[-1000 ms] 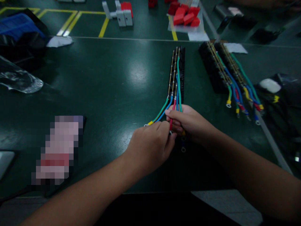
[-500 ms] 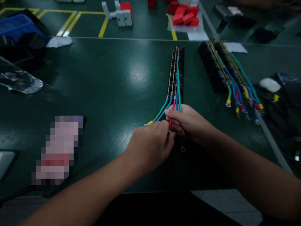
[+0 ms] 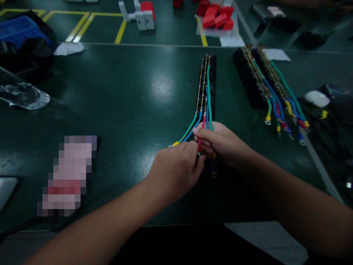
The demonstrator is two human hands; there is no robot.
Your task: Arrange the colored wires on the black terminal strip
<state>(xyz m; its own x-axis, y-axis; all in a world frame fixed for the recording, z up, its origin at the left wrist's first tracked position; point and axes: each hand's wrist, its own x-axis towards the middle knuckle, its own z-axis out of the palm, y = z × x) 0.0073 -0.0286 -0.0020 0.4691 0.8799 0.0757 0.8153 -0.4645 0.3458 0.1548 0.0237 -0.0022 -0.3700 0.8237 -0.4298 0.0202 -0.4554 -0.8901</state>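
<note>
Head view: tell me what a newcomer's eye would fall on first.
Just right of centre, the right hand pinches a red wire, with the left hand curled close by its end. Bright red blocks stand out at the top, right of centre. A large pixelated patch catches the eye at lower left.

Long black strip, brass-coloured rods, red wire pinched

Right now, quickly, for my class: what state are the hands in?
Left hand: closed on the red wire, near its end.
Right hand: closed, holding it farther up.
</note>
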